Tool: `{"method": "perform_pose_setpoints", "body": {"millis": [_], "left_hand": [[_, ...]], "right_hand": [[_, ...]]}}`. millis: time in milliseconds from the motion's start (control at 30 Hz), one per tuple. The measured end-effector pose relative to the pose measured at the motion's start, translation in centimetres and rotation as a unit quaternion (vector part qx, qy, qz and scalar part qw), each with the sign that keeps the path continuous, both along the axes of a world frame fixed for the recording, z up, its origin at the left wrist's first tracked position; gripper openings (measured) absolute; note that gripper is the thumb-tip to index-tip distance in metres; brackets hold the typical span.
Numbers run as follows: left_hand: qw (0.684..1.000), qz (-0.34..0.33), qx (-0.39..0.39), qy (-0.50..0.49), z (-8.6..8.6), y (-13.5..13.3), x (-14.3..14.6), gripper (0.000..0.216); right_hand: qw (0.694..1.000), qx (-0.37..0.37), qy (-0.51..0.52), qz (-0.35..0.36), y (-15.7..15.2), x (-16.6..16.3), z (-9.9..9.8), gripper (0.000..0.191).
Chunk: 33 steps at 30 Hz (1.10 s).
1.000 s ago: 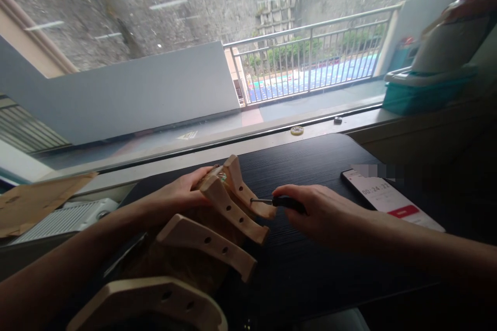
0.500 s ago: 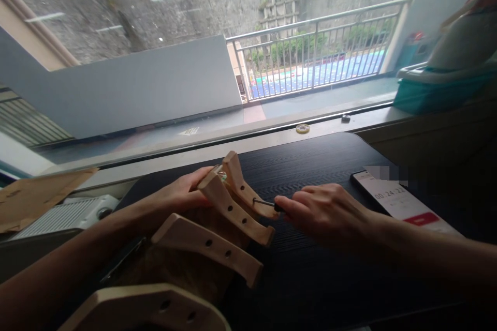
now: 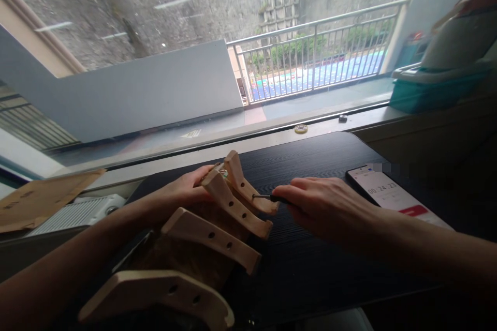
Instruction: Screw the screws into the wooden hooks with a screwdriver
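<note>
Several pale, angled wooden pieces (image 3: 213, 234), each with dark round holes, stand in a row on a dark brownish body whose kind I cannot make out. My left hand (image 3: 196, 182) is closed around the far end of this wooden assembly, its fingertips partly hidden behind the wood. In my right hand (image 3: 310, 197) is a screwdriver (image 3: 276, 198) with a black handle and thin shaft. Its tip sits at the lower hole of the farthest wooden piece (image 3: 244, 182). The nearest wooden piece (image 3: 155, 287) lies at the bottom of the view.
A phone (image 3: 382, 189) showing a running timer lies on the dark table (image 3: 310, 155), right of my right hand. On the windowsill are a yellow-edged roll (image 3: 301, 129), a small dark object (image 3: 342, 118) and a teal bin (image 3: 419, 94). Cardboard (image 3: 46, 199) sits at left.
The view has shifted slightly, and the wooden assembly appears a little higher at its near end. My right hand has turned slightly on the screwdriver, whose tip stays at the same hole.
</note>
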<state>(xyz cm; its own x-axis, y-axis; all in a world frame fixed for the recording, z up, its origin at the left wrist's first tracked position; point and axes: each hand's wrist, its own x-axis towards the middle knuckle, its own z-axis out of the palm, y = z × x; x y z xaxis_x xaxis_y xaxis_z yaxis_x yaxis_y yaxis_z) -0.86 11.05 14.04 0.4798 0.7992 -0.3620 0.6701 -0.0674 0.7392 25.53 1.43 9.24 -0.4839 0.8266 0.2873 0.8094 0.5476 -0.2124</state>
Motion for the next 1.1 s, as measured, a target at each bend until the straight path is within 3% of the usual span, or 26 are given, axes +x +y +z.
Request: {"method": "perform_pose_setpoints", "body": {"millis": [100,167,300,400,500,600,700,800,900,1000,1100], "left_hand": [[1.000,-0.012,0.002,0.002,0.0,0.0,-0.1,0.075],[1.000,-0.013,0.014,0.006,-0.1,0.1,-0.2,0.074],[1.000,-0.002,0.020,0.001,-0.7,0.6,-0.6,0.070],[1.000,-0.001,0.015,-0.004,-0.8,0.7,-0.8,0.069],[1.000,0.004,0.015,-0.004,-0.7,0.5,-0.6,0.070],[1.000,-0.007,0.006,0.000,-0.2,0.1,-0.1,0.068],[1.000,-0.013,-0.002,0.010,0.2,-0.3,0.5,0.069],[1.000,-0.009,-0.009,0.025,0.5,-0.5,0.8,0.072],[0.999,-0.017,-0.009,0.028,0.6,-0.6,0.9,0.076],[0.999,-0.023,0.008,0.032,0.4,-0.5,0.8,0.076],[0.998,-0.023,0.030,0.040,0.2,-0.1,0.5,0.073]], "right_hand": [[0.979,0.133,-0.132,0.080,0.3,0.2,0.7,0.029],[0.962,0.189,-0.167,0.109,0.7,0.3,0.8,0.025],[0.959,0.198,-0.165,0.117,1.3,0.4,-0.2,0.025],[0.982,0.143,-0.091,0.082,1.1,0.1,-1.7,0.027],[0.997,0.017,0.074,-0.014,0.7,-0.6,-2.7,0.027],[0.959,-0.147,0.223,-0.095,0.3,-0.9,-2.7,0.028],[0.934,-0.214,0.264,-0.110,0.2,-0.7,-2.2,0.028],[0.964,-0.160,0.190,-0.090,-0.1,-0.2,-1.5,0.028],[0.999,-0.033,0.020,-0.029,-0.5,0.1,-0.4,0.025],[0.984,0.103,-0.128,0.066,-0.7,-0.1,0.5,0.028],[0.957,0.184,-0.192,0.115,-0.4,-0.2,0.6,0.027]]}}
